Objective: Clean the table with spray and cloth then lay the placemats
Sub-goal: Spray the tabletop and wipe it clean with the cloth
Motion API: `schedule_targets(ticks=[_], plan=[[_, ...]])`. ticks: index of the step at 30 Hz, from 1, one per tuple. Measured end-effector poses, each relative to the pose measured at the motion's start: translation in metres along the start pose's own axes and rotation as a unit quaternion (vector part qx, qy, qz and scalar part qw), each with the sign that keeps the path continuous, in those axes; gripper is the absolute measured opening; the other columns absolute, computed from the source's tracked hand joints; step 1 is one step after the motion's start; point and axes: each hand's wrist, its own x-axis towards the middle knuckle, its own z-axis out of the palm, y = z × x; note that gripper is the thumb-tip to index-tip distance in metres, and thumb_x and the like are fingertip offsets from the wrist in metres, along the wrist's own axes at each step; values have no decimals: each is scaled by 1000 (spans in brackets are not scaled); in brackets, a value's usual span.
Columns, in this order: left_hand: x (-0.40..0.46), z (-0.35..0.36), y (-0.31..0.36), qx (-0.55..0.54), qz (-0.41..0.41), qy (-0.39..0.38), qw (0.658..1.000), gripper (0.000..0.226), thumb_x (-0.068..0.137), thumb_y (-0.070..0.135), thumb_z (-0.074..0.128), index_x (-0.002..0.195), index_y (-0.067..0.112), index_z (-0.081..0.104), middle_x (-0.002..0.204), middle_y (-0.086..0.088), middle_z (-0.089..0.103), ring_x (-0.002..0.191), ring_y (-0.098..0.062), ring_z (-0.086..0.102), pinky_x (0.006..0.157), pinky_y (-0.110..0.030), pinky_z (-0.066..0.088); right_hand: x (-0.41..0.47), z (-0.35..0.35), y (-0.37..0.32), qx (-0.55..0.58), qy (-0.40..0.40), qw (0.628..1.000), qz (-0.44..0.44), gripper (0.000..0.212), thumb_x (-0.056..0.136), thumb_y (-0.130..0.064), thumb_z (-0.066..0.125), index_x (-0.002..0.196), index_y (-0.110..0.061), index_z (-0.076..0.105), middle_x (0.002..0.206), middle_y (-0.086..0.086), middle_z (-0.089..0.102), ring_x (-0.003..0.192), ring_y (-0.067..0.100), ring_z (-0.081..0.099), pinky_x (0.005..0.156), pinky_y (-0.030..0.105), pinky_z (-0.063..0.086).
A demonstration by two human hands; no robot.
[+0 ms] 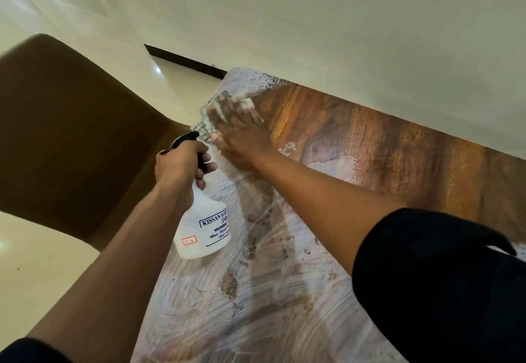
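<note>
1. Here, in the head view, the left hand (182, 163) is curled round the neck of the white spray bottle (205, 226), held above the table's left edge.
2. The right hand (242, 140), fingers flat, is pressed on the cloth (219, 112) near the far left corner of the wooden table (384, 157).
3. Wet streaks are seen across the near tabletop; a brown chair (71, 120) is beside it, on the left.
</note>
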Motion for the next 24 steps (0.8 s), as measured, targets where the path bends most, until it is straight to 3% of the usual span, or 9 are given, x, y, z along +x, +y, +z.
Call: schedule_targets(ticks=[4, 8, 11, 14, 16, 21, 24], plan=[[1, -7, 7, 21, -11, 5, 1000, 9, 92, 13, 68, 97, 6, 68, 78, -10, 67, 38, -7, 58, 37, -20, 32, 3, -8, 17, -27, -17, 998, -55, 67, 107, -59, 18, 164, -34, -7, 171, 1, -16, 159, 24, -10, 128, 49, -4], [7, -7, 6, 37, -25, -5, 999, 19, 89, 15, 69, 73, 12, 59, 67, -6, 56, 35, -8, 43, 41, -25, 34, 9, -27, 71, -19, 26, 994, 109, 66, 108, -56, 20, 163, -35, -8, 171, 2, -18, 158, 27, -9, 125, 52, -5], [10, -7, 3, 32, -31, -17, 999, 23, 88, 14, 69, 69, 13, 55, 63, -4, 51, 38, -10, 39, 43, -25, 33, 19, -31, 86, 4, 42, 982, 186, 65, 109, -53, 21, 164, -32, -6, 172, 5, -16, 158, 29, -12, 128, 49, -6], [10, -7, 4, 7, -31, -19, 999, 16, 93, 12, 68, 78, 11, 62, 64, -3, 59, 46, -11, 55, 45, -25, 33, 27, -24, 71, 14, 66, 976, 207, 66, 109, -52, 23, 164, -30, -6, 171, 7, -15, 158, 30, -13, 128, 52, -3], [11, -8, 5, 0, -29, -14, 999, 14, 94, 12, 68, 80, 10, 66, 62, -2, 64, 54, -14, 63, 46, -25, 34, 32, -19, 52, 11, 56, 984, 171, 67, 108, -52, 23, 164, -32, -8, 171, 5, -17, 158, 31, -11, 127, 56, -2], [12, -6, 10, -7, -21, 10, 1000, 14, 92, 11, 69, 79, 9, 66, 66, -3, 68, 51, -12, 67, 42, -22, 32, 44, -7, 3, -30, -18, 998, -50, 65, 108, -58, 18, 163, -35, -4, 171, 0, -16, 158, 26, -10, 127, 55, -2], [10, -4, 14, -5, -20, -4, 1000, 13, 94, 12, 67, 82, 8, 65, 71, -6, 67, 42, -8, 61, 40, -20, 32, 53, -11, 16, -33, -23, 996, -80, 63, 108, -58, 18, 164, -36, -1, 172, -1, -12, 159, 25, -9, 126, 51, -6]])
